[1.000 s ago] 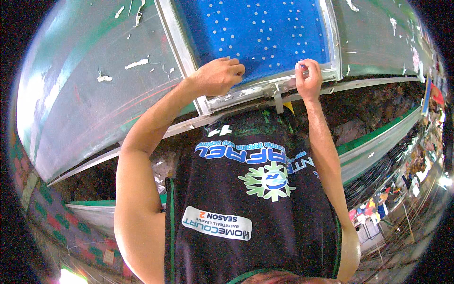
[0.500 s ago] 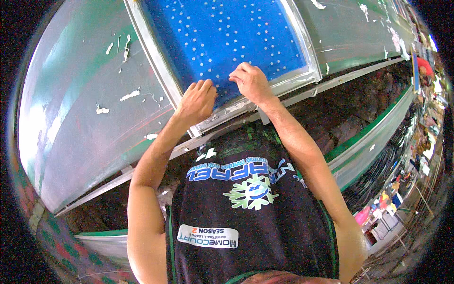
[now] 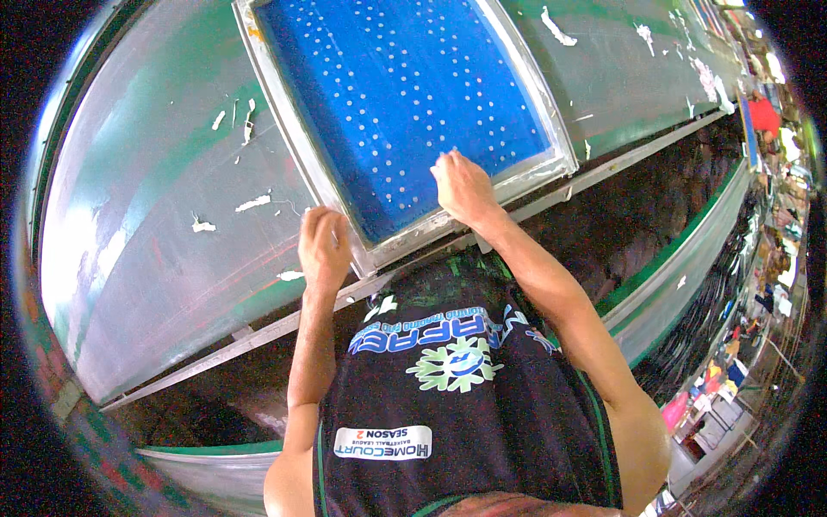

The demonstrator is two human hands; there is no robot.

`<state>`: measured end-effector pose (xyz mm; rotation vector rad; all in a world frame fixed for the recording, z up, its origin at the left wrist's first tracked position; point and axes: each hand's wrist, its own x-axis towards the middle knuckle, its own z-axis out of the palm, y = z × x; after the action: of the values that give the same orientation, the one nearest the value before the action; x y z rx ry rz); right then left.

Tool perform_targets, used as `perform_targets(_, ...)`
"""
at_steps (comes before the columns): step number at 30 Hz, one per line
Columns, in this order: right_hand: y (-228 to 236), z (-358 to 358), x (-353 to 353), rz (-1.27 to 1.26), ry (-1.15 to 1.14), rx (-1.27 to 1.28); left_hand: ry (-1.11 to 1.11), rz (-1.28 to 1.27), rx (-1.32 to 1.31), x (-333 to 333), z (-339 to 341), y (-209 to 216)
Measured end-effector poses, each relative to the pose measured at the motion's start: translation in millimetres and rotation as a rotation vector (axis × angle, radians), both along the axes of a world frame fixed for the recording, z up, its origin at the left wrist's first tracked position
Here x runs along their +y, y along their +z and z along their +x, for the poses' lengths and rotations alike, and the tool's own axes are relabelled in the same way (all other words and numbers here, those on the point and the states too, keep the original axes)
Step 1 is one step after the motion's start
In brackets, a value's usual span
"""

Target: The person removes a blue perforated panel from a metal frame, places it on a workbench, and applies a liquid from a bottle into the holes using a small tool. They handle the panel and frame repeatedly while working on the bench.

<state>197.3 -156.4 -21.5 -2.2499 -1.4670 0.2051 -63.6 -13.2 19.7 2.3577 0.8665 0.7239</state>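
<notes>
A blue screen (image 3: 379,121) with rows of small pale dots is stretched in a whitish, worn frame (image 3: 297,146), which lies on a dark green table. My right hand (image 3: 466,191) is over the screen's near part, its fingers pinched together; whatever they hold, if anything, is too small to name. At the outer left side of the frame, by its near corner, my left hand (image 3: 324,246) has its fingers curled and drawn together. I cannot make out what is in them. A thin pale strand shows just beyond those fingertips.
White peeled scraps (image 3: 253,203) are scattered on the green table (image 3: 164,250) left of the frame, with another scrap (image 3: 558,28) to the right. A rail (image 3: 215,346) runs along the table's near edge. A second long table (image 3: 689,250) stands at right, with clutter beyond.
My left hand has moved off the screen, left and toward me, to the frame's outer side. My right hand stays pinched over the screen. More of the screen's far part shows.
</notes>
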Motion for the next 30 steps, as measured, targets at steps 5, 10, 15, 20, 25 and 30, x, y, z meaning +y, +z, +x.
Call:
perform_targets(5, 23.0, 49.9, -54.8, 0.029, -0.221, -0.005, 0.445, -0.082, -0.023, 23.1, -38.1, -3.2)
perform_targets(10, 42.5, 120.2, -118.2, -0.101, -0.657, -0.045, 0.270, -0.041, 0.177, 21.8, -39.9, -16.9)
perform_targets(15, 20.5, 149.3, -132.6, -0.083, -0.576, -0.169, 0.269, -0.261, 0.086, -9.7, 0.7, -26.7)
perform_targets(20, -6.1, 165.2, -110.9, -0.145, -0.542, -0.226, 0.369, -0.144, 0.220, -11.0, 14.7, -35.4)
perform_targets(25, -13.3, 166.7, -91.5, -0.202, -0.525, -0.214, 0.405, -0.160, 0.273, 6.6, 5.4, -46.5)
perform_targets(30, -15.9, 157.3, -81.3, -0.148, -0.478, -0.055, 0.363, -0.215, 0.238, 47.2, -20.8, -11.8)
